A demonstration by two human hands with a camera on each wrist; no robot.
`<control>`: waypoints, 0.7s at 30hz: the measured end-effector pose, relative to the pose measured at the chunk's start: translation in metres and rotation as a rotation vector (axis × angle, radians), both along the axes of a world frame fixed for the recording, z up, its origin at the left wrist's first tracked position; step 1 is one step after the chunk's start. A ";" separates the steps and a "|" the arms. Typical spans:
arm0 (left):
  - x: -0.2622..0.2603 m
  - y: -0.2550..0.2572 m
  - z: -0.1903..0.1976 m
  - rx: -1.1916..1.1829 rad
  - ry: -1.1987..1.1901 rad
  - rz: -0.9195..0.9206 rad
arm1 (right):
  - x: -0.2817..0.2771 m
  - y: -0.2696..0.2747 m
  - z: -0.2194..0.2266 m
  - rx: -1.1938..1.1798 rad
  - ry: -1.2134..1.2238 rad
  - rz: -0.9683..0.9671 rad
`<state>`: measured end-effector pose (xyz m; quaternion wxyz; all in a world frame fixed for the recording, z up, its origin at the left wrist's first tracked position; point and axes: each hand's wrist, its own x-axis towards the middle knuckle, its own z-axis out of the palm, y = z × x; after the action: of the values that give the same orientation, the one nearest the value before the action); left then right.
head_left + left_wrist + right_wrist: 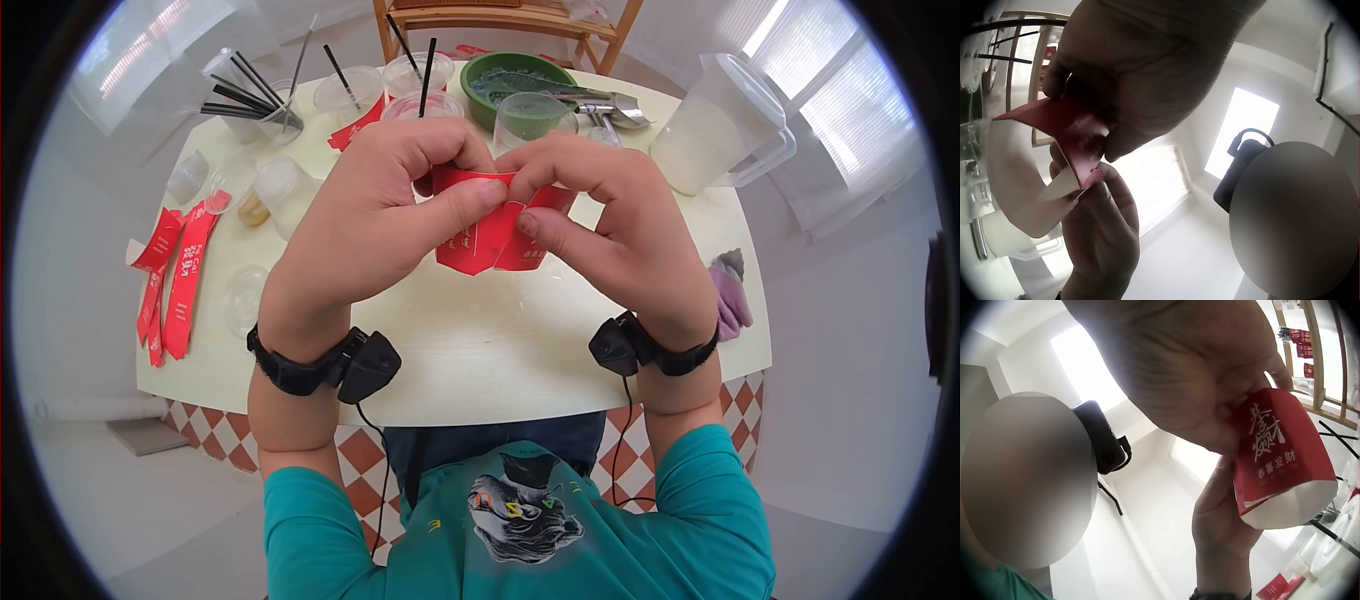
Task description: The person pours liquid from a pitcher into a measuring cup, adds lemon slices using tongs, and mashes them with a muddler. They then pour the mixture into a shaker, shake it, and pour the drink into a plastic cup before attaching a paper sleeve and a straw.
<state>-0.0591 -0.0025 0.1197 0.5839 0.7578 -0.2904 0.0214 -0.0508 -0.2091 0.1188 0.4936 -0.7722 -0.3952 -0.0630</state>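
A red printed paper sleeve (478, 240) is held above the table between both hands. My left hand (385, 225) pinches its left part with thumb and fingers. At its right part, my right hand (620, 215) pinches the paper, the two thumbs close together. The left wrist view shows the sleeve (1038, 119) bent into a loop with a pale inner side, its ends meeting at the fingers. White characters stand on the red outside of the sleeve (1272, 444) in the right wrist view.
Red strips (188, 275) lie at the table's left. Behind the hands stand lidded cups with straws, a green bowl (480, 100) and a clear cup (535, 118). A cup of black straws (280, 122) is back left, a pitcher (715, 125) back right, a purple cloth (732, 298) right.
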 end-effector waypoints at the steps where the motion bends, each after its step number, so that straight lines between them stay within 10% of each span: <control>1: 0.000 -0.001 0.000 0.010 -0.014 -0.009 | 0.001 -0.001 0.000 0.000 0.000 0.000; 21: 0.005 0.004 -0.003 -0.037 0.038 -0.031 | 0.015 0.011 -0.016 0.228 -0.200 -0.066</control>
<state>-0.0537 0.0015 0.1171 0.6036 0.7424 -0.2906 0.0034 -0.0357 -0.1977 0.1031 0.5338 -0.7136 -0.4070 -0.2004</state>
